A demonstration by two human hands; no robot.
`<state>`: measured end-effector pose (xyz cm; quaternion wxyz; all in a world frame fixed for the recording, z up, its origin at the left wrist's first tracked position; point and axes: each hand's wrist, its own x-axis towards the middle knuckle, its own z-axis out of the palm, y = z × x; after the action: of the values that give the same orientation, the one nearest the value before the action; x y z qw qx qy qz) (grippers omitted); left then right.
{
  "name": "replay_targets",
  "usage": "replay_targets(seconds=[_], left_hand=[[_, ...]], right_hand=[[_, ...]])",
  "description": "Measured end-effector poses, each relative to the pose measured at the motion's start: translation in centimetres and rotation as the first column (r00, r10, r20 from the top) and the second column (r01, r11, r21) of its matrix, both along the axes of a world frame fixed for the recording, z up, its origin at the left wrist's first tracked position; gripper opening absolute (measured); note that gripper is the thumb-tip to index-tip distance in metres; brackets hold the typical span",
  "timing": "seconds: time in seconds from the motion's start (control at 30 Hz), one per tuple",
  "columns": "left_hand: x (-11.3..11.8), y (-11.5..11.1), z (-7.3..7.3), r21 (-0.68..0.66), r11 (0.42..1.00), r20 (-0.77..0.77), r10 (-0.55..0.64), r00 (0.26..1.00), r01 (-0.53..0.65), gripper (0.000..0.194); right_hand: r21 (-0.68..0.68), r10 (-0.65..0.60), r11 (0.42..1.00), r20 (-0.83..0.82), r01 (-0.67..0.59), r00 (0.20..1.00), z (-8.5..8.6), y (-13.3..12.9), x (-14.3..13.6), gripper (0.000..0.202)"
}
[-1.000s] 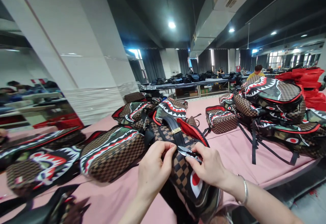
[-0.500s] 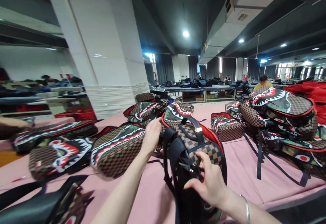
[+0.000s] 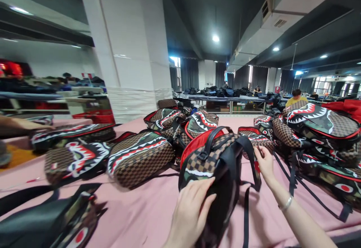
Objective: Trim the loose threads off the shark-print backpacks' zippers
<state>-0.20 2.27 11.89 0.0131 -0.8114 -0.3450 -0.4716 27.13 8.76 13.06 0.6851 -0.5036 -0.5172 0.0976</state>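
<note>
A brown-checked backpack (image 3: 225, 146) with black straps and red lining stands tilted before me on the pink-covered table. My left hand (image 3: 191, 206) is closed on its near side, fingers bent over the fabric and thumb toward the black back panel. To the right, my right hand (image 3: 265, 165) pinches at the outer edge of a black shoulder strap (image 3: 249, 154), holding it away from the bag. A small red piece shows beside those fingers. Something dark sits between the fingertips, too small to make out. The bag's top handle (image 3: 210, 142) arches up above the checked panel.
Shark-mouth backpacks lie at left, such as a checked one (image 3: 141, 161). A pile of backpacks (image 3: 321, 127) stands right, with straps trailing on the pink cloth (image 3: 158, 210). A black-strapped bag (image 3: 36, 218) lies near left. Another person's arm (image 3: 22, 123) reaches in at far left.
The backpack has been turned, its straps now facing right. My left hand moved from its far edge to its near side. My right hand, earlier with black snips, moved right to the strap.
</note>
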Motion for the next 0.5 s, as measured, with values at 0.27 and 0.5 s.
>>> replay_targets(seconds=[0.27,0.5], left_hand=[[0.9,0.5,2.3,-0.060,0.992,0.173,0.123,0.977,-0.114,0.037],[2.0,0.9,5.1,-0.107,0.986,0.041,0.131,0.991,-0.126,0.031]], right_hand=[[0.021,0.240,0.969,0.129,-0.244,0.962,1.5,-2.1,-4.8,0.025],[-0.017,0.149,0.988,0.310,-0.152,0.939,2.1,-3.8,-5.2,0.025]])
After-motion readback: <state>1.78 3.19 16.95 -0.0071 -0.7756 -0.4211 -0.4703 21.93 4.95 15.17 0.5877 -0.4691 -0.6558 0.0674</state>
